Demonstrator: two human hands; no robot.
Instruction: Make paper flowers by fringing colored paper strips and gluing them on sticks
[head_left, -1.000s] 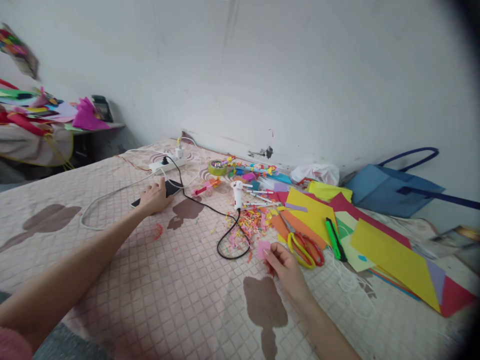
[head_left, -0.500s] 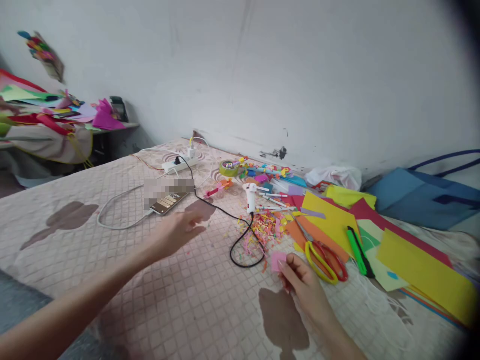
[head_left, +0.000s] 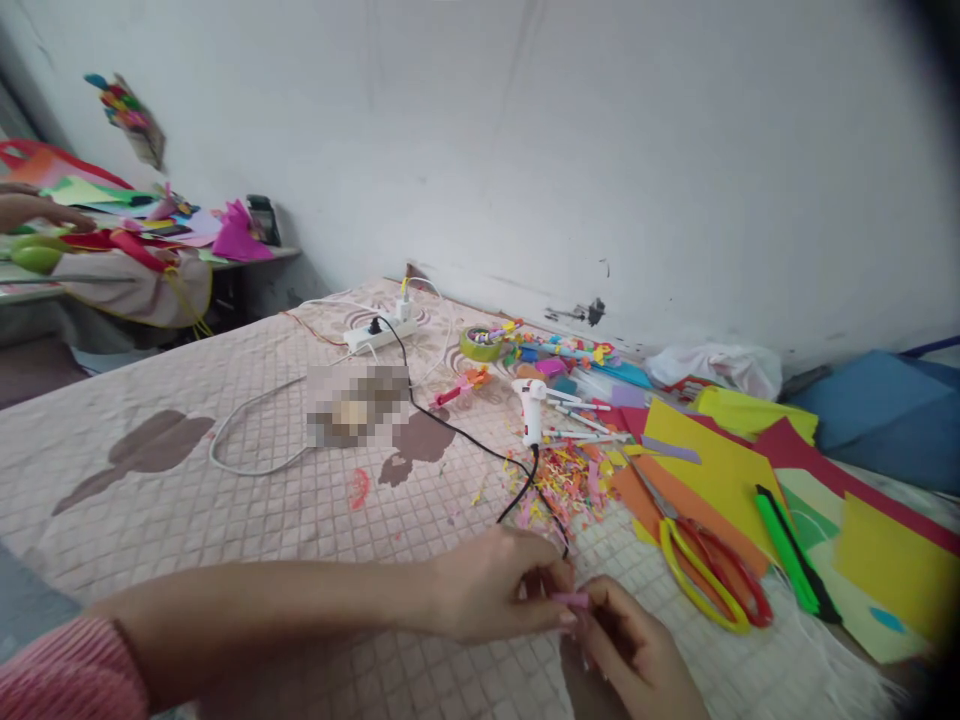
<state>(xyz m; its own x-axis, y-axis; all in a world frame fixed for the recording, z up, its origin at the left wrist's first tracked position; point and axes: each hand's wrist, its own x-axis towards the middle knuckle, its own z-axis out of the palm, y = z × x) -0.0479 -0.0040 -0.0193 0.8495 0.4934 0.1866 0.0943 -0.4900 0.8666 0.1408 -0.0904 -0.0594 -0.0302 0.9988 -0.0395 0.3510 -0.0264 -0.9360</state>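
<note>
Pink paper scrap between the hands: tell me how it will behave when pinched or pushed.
The pink paper scrap is probably very light and floppy: it is small and thin, pinched between the left hand and right hand. It likely creases easily, like the colourful cuttings nearby. Pushed, it would probably slide or flutter rather than roll.

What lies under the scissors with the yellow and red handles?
The yellow-and-red-handled scissors have their blades on an orange paper sheet and their handles on the pink quilted bedcover. Whatever is beneath that sheet is covered.

no legible text, labels or numbers
</note>
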